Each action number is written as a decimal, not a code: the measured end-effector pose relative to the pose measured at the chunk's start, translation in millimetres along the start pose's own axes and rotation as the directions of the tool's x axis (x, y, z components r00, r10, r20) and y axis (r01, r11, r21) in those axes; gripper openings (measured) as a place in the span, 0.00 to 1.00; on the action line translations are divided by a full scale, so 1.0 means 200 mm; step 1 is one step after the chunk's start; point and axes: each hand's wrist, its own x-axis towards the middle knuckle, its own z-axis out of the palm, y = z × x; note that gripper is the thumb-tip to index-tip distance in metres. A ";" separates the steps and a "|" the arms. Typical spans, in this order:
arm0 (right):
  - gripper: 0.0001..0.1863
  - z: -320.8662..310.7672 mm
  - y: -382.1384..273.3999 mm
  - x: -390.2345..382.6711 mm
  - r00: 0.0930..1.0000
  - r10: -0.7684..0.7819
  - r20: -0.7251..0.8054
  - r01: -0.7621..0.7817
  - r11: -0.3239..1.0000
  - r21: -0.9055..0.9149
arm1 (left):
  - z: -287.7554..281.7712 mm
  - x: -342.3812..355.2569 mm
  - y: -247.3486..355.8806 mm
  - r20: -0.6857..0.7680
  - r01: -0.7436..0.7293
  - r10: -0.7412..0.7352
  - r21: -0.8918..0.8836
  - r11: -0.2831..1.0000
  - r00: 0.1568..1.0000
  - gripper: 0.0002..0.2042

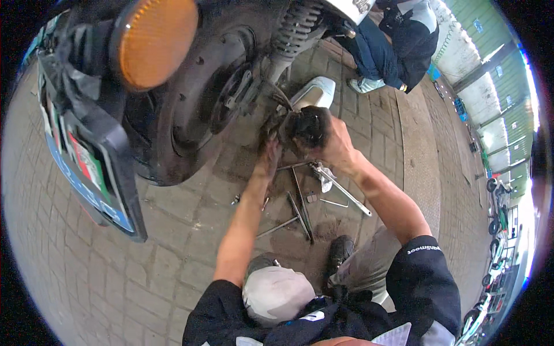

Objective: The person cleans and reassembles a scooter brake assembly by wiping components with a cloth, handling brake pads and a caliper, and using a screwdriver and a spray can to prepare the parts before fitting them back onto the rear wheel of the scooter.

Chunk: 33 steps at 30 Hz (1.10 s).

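My right hand (334,144) grips a dark, rough-looking wad or brush (310,128), held below the spring shock of the motorbike. Just left of it my left hand (271,151) is closed on a dark metal part (280,124) with a hose running up from it; its fingertips are partly hidden. Beneath my hands lie a long chrome wrench (353,199), a white rag (326,177), crossed bars (295,207) and small pads (311,198). Behind my hands a white panel (320,86) rests on the pavers.
The motorbike's wheel (190,115), orange reflector (153,40) and rear plate holder (124,184) fill the left. Another person in dark clothes (421,52) crouches at top right beside a metal floor strip (418,161). Scooters (496,219) line the right wall.
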 end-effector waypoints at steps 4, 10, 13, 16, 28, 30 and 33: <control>0.29 -0.06 0.06 -0.04 0.990 0.137 -0.029 -0.136 0.990 0.032 | 0.24 0.14 0.03 0.251 0.004 0.025 -0.114 0.993 0.968 0.32; 0.24 -0.16 -0.02 0.09 0.999 0.004 0.042 -0.004 1.000 0.007 | 0.74 -0.01 0.36 0.176 0.107 -0.084 -0.123 0.987 0.981 0.31; 0.26 -0.20 -0.08 0.14 0.991 -0.007 0.131 0.011 1.000 -0.027 | 0.80 -0.01 0.40 0.142 0.075 -0.051 -0.169 0.983 0.989 0.29; 0.27 -0.22 -0.07 0.17 0.987 -0.011 0.162 0.029 0.994 -0.107 | 0.86 -0.03 0.38 0.080 0.046 -0.020 -0.332 0.942 0.997 0.31; 0.31 -0.31 -0.19 0.22 0.949 0.014 0.315 0.045 0.983 -0.178 | 0.90 -0.07 0.40 -0.105 -0.076 0.053 -0.234 0.969 0.993 0.31; 0.30 -0.30 -0.15 0.18 0.957 -0.030 0.288 0.074 0.987 -0.144 | 0.93 -0.09 0.38 -0.121 -0.093 0.071 -0.190 0.977 0.990 0.31; 0.29 -0.27 -0.06 0.08 0.980 -0.014 0.200 0.016 1.000 -0.008 | 0.91 -0.10 0.32 -0.119 -0.170 0.157 -0.108 0.980 0.980 0.31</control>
